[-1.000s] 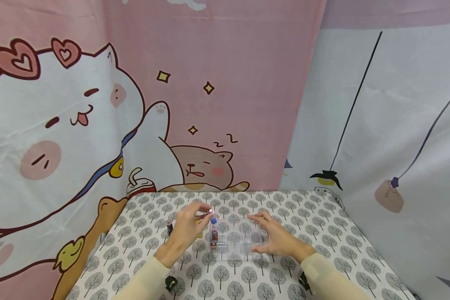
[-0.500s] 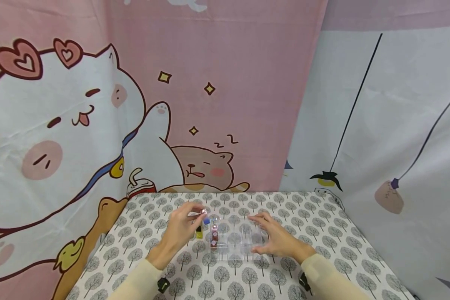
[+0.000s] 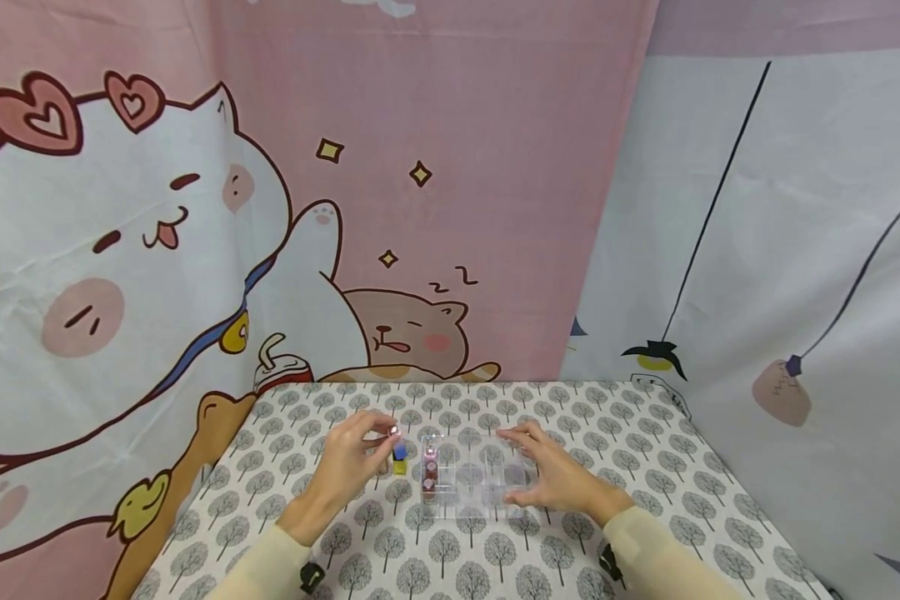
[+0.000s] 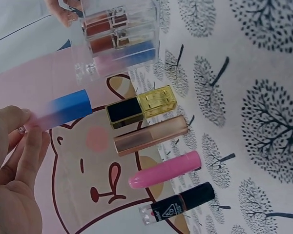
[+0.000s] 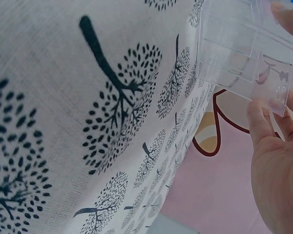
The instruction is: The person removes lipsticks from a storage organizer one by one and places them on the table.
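Observation:
My left hand pinches the top end of a pink-to-blue lip gloss tube, just left of a clear divided organizer box. Inside the box's left column stand several tubes, among them two reddish-brown ones and another pink-and-blue tube. My right hand grips the box's right side, thumb on the near side and fingers on the far side. In the left wrist view, a black-and-gold lipstick stands close to the held tube, whose blue end points down to the table.
Beyond the gold lipstick, the left wrist view shows a row with a rose-gold tube, a bright pink tube and a black lipstick. A tree-print cloth covers the table. A cartoon curtain hangs behind.
My left hand has carried the pink-and-blue tube leftward, from over the box's far left corner to beside the box near the gold lipstick. My right hand keeps its grip on the box.

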The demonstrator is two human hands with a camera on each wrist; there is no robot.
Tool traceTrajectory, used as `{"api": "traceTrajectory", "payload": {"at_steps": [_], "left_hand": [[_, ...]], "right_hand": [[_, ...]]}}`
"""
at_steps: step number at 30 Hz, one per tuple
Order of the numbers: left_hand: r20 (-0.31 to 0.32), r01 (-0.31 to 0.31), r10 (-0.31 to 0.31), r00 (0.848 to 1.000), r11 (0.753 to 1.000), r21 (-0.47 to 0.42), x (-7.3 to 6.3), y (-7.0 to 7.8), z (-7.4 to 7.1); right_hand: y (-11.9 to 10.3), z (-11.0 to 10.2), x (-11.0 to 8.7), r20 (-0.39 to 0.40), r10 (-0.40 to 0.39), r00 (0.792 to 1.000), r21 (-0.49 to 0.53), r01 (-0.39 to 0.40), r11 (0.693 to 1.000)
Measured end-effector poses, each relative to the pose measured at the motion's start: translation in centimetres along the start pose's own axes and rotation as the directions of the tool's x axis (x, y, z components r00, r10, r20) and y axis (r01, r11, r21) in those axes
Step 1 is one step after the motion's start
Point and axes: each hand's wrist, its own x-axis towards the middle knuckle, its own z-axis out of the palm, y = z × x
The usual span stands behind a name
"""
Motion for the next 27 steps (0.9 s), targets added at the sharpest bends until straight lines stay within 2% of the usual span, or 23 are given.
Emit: {"api": "traceTrajectory", "payload": {"at_steps": [13,24,27], "left_hand": [[0.096,0.017,-0.016,0.995,1.0,-0.01,-1.0,-0.8,0.2],[0.199,0.035,-0.036,0.979,0.999,0.01,-1.9,-1.5,0.5],[0.229,0.06,-0.062,0.972,0.998,0.013,-2.2,-1.7,0.5]], "right_hand": [[0.1,-0.1,-0.1,-0.006,0.005,1.0,0.0,-0.005,1.0],[0.4,0.1,0.0,-0.02,-0.009,1.0,0.003,0.009,1.0],[0.4,0.2,0.0,-0.027,-0.018,0.999,-0.006,0.017,1.0]]}}
